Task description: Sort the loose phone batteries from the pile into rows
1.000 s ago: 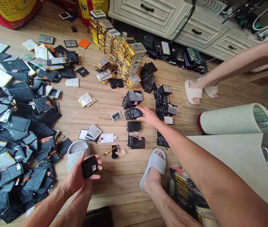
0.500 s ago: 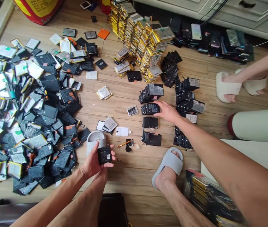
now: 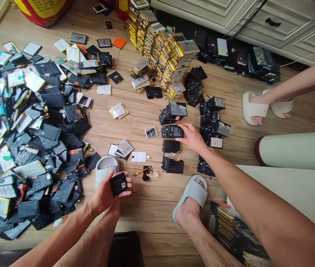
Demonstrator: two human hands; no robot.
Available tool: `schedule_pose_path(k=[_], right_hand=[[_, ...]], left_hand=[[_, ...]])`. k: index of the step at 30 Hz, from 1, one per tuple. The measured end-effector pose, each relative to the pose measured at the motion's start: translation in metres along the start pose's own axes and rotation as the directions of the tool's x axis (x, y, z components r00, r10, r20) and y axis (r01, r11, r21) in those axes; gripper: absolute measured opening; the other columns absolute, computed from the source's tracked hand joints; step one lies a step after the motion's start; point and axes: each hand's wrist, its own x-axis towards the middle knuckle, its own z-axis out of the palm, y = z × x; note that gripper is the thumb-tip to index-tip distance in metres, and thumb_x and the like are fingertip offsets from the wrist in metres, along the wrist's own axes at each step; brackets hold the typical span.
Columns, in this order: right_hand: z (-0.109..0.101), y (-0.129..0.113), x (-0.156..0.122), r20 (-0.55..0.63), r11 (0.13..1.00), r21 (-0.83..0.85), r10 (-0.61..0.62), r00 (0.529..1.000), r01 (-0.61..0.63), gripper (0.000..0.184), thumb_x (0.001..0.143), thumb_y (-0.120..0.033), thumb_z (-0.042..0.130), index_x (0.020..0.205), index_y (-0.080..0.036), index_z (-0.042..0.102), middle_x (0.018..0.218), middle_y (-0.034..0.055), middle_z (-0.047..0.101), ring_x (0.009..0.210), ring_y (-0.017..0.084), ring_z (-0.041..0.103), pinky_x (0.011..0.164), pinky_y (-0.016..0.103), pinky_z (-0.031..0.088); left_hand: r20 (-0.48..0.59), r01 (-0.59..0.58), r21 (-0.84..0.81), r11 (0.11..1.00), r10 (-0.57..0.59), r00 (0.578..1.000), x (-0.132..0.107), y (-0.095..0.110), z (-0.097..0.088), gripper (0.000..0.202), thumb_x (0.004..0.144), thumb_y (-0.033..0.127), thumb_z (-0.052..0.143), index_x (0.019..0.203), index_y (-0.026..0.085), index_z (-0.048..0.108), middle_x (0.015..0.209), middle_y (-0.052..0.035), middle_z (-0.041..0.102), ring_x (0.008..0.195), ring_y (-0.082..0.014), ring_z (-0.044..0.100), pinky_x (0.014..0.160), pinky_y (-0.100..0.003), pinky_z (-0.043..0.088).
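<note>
Plainly, the flat black battery sits in the left hand, its printed face with a small white code square turned up. That hand is half curled: the thumb lies along the near edge and the fingers reach out past the far edge, so the piece is held between them. It is above the grey left slipper, near the knee.

Farther to the right, the right hand is at the end of a low black stack, thumb and forefinger parted at its two corners. I cannot tell whether these fingers grip the top battery or only touch it.

This stack is one of four in a column: a fuller stack lies beyond it, a plain-topped stack just on the near side, and a fanned stack nearest the feet. Right of the wrist runs a second row of black batteries.

Left of the column lie a labelled battery, a white battery and an orange ribbon strip. A wide, jumbled heap covers the floor at left. Beyond, yellow-edged batteries are piled high, near a drawer cabinet. At right, another person's foot wears a cream slipper.
</note>
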Motion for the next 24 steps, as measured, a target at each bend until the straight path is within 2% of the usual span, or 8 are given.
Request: schedule_pose_path(k=[3, 8, 13, 16, 18, 20, 22, 24], right_hand=[[0.000, -0.003, 0.000, -0.020, 0.999, -0.039, -0.003, 1.000, 0.002, 0.068, 0.081, -0.029, 0.076, 0.145, -0.023, 0.054, 0.141, 0.0136, 0.049, 0.134, 0.034, 0.053, 0.118, 0.050, 0.043], [0.000, -0.007, 0.003, -0.001, 1.000, 0.014, 0.003, 1.000, -0.003, 0.067, 0.082, -0.027, 0.072, 0.146, -0.026, 0.051, 0.139, 0.0108, 0.051, 0.130, 0.032, 0.056, 0.117, 0.047, 0.044], [-0.003, -0.007, 0.002, -0.014, 0.993, 0.090, 0.074, 0.997, -0.073, 0.067, 0.083, -0.030, 0.072, 0.145, -0.024, 0.049, 0.137, 0.0109, 0.056, 0.127, 0.031, 0.059, 0.113, 0.048, 0.046], [-0.010, -0.015, -0.004, -0.038, 0.989, 0.100, 0.115, 0.993, -0.111, 0.065, 0.083, -0.031, 0.073, 0.143, -0.023, 0.050, 0.138, 0.0121, 0.057, 0.128, 0.032, 0.058, 0.111, 0.048, 0.047], [-0.013, -0.032, -0.015, -0.122, 0.985, 0.110, 0.148, 0.982, -0.135, 0.064, 0.084, -0.035, 0.073, 0.142, -0.022, 0.051, 0.138, 0.0134, 0.056, 0.130, 0.033, 0.056, 0.111, 0.048, 0.046], [-0.010, -0.062, -0.030, -0.183, 0.973, 0.156, 0.196, 0.963, -0.168, 0.062, 0.085, -0.040, 0.073, 0.140, -0.022, 0.052, 0.134, 0.0146, 0.057, 0.128, 0.034, 0.057, 0.109, 0.048, 0.048], [0.000, -0.104, -0.049, -0.121, 0.952, 0.234, 0.230, 0.966, -0.197, 0.058, 0.086, -0.047, 0.073, 0.135, -0.023, 0.055, 0.126, 0.0142, 0.061, 0.119, 0.033, 0.062, 0.102, 0.047, 0.052], [0.017, -0.152, -0.068, 0.037, 0.929, 0.302, 0.211, 0.977, -0.213, 0.050, 0.086, -0.053, 0.071, 0.126, -0.026, 0.059, 0.117, 0.0123, 0.065, 0.107, 0.032, 0.066, 0.092, 0.045, 0.056]], left_hand=[[-0.024, -0.011, 0.013, 1.000, 0.011, 1.000, 0.001, -0.002, -0.001, 0.047, 0.101, 0.046, 0.050, 0.123, 0.008, 0.067, 0.109, -0.0207, 0.074, 0.096, -0.0323, 0.074, 0.086, -0.052, 0.063], [-0.066, 0.000, 0.016, 1.000, 0.001, 0.998, 0.001, -0.001, 0.002, 0.044, 0.100, 0.043, 0.053, 0.125, 0.010, 0.066, 0.105, -0.0196, 0.076, 0.095, -0.0318, 0.075, 0.088, -0.053, 0.063], [-0.072, 0.007, 0.009, 1.000, -0.006, 0.997, 0.000, -0.001, 0.005, 0.043, 0.101, 0.041, 0.051, 0.122, 0.008, 0.067, 0.105, -0.0205, 0.076, 0.092, -0.0313, 0.075, 0.085, -0.051, 0.064], [-0.085, -0.013, 0.009, 1.000, 0.013, 0.996, 0.001, 0.000, 0.007, 0.044, 0.102, 0.042, 0.048, 0.123, 0.008, 0.067, 0.107, -0.0214, 0.076, 0.095, -0.0319, 0.075, 0.088, -0.053, 0.063], [-0.075, -0.041, -0.005, 0.999, 0.041, 0.996, 0.001, 0.003, 0.011, 0.047, 0.102, 0.045, 0.048, 0.125, 0.009, 0.066, 0.110, -0.0217, 0.076, 0.099, -0.0330, 0.075, 0.092, -0.056, 0.061], [-0.041, -0.079, -0.038, 0.996, 0.078, 0.996, 0.000, 0.007, 0.017, 0.052, 0.101, 0.051, 0.049, 0.129, 0.010, 0.065, 0.115, -0.0216, 0.075, 0.105, -0.0341, 0.073, 0.095, -0.058, 0.059], [-0.010, -0.116, -0.083, 0.990, 0.116, 0.993, 0.001, 0.012, 0.024, 0.056, 0.101, 0.056, 0.048, 0.132, 0.012, 0.064, 0.117, -0.0210, 0.074, 0.109, -0.0344, 0.072, 0.097, -0.059, 0.058], [-0.002, -0.144, -0.122, 0.982, 0.145, 0.989, 0.002, 0.017, 0.029, 0.058, 0.102, 0.058, 0.044, 0.132, 0.013, 0.064, 0.117, -0.0194, 0.075, 0.109, -0.0334, 0.072, 0.096, -0.058, 0.058]])
